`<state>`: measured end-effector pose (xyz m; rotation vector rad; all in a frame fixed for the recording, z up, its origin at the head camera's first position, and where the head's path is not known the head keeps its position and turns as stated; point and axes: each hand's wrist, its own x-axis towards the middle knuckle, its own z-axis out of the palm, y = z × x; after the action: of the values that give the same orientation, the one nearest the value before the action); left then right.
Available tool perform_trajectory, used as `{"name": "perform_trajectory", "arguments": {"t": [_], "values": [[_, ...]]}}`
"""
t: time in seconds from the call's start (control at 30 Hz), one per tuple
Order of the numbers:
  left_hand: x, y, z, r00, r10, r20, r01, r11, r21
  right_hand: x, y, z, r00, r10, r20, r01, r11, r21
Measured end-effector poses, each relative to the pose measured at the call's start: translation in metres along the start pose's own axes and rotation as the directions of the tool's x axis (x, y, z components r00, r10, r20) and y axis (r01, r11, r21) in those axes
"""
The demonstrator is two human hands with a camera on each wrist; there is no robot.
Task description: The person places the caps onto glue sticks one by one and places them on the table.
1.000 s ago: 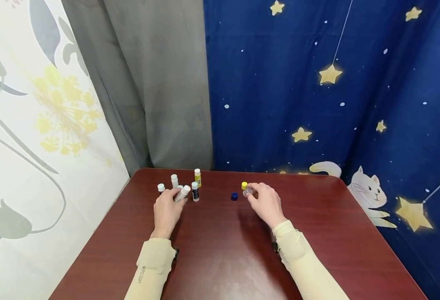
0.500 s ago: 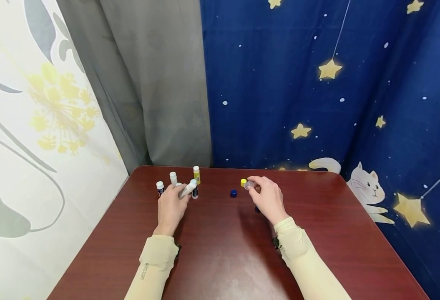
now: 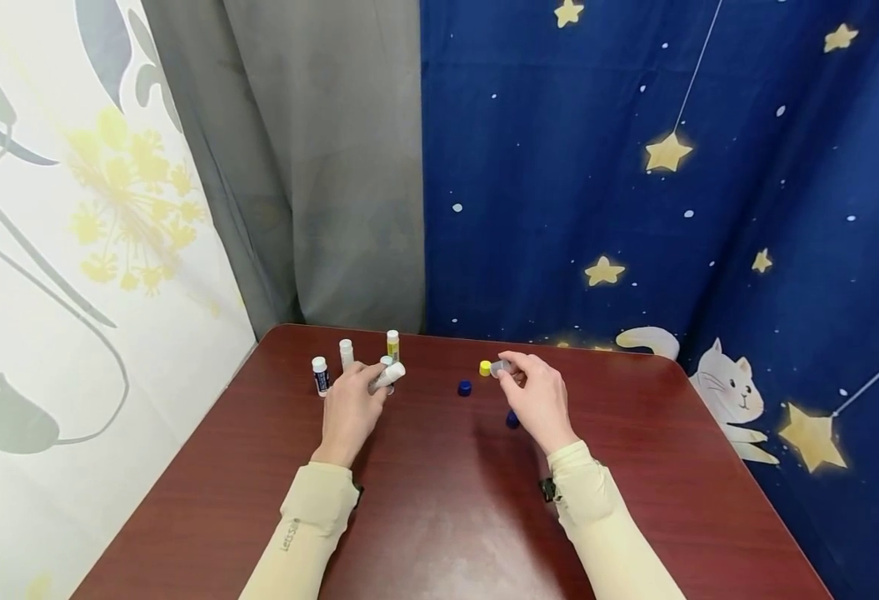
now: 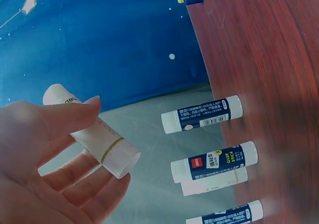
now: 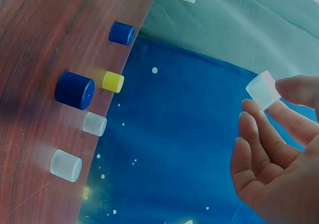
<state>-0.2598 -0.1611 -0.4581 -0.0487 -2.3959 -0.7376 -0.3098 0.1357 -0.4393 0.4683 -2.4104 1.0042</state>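
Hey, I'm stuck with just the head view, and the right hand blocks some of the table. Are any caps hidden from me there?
Observer: Yes, the right wrist view shows two translucent caps sitting on the table.
Operator: Any marking on what the left hand holds?
Observer: A thin gold-brown band crosses the white glue stick near one end.
Operator: And is any label readable?
Observer: Yes, one dark-labelled stick reads "GLUE STICK".
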Motion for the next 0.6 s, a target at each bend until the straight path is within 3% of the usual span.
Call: {"name": "perform_trajectory", "arguments": {"t": [0.3, 0.6], "values": [[-0.002, 0.012, -0.001, 0.999, 0.045, -0.012, -0.045, 0.999, 0.003, -0.001, -0.005, -0.002, 1.0, -0.007, -0.016, 0.007, 1.0, 0.007], [-0.004, 0.019, 0.002, 0.999, 0.047, -0.012, -0.047, 0.999, -0.012, -0.002, -0.008, -0.005, 0.999, -0.028, -0.029, 0.029, 0.999, 0.015]]}}
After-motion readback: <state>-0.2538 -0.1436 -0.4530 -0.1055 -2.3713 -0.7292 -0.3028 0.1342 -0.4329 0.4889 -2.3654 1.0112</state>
